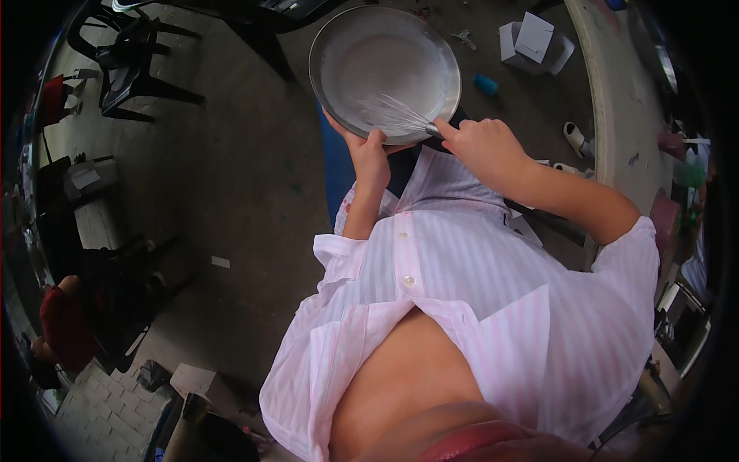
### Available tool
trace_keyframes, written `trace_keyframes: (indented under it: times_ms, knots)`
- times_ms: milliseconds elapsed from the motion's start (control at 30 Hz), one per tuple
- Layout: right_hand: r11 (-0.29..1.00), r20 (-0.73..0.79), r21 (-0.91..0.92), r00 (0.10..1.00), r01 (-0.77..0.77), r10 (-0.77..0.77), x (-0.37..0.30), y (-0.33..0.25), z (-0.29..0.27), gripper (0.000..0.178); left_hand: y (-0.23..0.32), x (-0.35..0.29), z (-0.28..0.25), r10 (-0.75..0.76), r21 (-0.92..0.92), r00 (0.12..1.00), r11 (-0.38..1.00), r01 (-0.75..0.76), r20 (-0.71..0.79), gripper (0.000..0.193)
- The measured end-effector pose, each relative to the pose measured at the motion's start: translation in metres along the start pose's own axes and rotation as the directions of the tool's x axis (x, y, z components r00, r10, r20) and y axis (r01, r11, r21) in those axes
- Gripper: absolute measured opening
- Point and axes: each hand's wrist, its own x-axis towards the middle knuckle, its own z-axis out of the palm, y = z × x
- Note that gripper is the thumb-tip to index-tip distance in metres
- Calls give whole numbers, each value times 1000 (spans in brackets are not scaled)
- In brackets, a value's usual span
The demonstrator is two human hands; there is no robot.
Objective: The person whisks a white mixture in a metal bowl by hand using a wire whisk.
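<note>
A wide round metal bowl (317,85) with a whitish mixture (385,65) inside is held out over my lap. My left hand (368,158) grips its near edge, thumb at the rim and the other fingers underneath, partly hidden by the bowl. In my right hand (485,148) is a wire whisk (400,115), the fingers wrapped round its dark handle. The whisk's wires reach into the near part of the bowl, tilted toward the left. Whether the wires touch the bottom I cannot tell.
Dark plastic chairs (142,73) stand at the far left. A white open box (539,42) and a blue cup (486,85) lie on the floor at the right, beside a long pale ledge (612,131). A person in a red top (69,323) is at the left edge.
</note>
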Motion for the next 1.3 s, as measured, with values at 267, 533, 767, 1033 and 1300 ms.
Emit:
trace_keyframes:
  times_ms: [267,533,767,1033,1300]
  knots:
    - [951,-50,-310,999,-6,-10,2,-15,3,48,-8,2,-3,19,-18,1000,1000,-19,-22,102]
    - [950,-99,-310,995,-18,-13,8,-9,1,30,-9,1,-10,20,13,999,1000,-20,-28,103]
    - [965,-151,-261,989,-37,-3,31,5,2,27,-9,1,-4,18,-21,1000,1000,-18,-10,104]
    - [973,-104,-218,993,-77,55,34,-10,1,32,-7,-2,0,3,14,998,1000,-2,-63,100]
    - [966,11,-240,995,-91,97,34,13,2,25,-5,-4,-1,-5,3,1000,1000,6,-10,98]
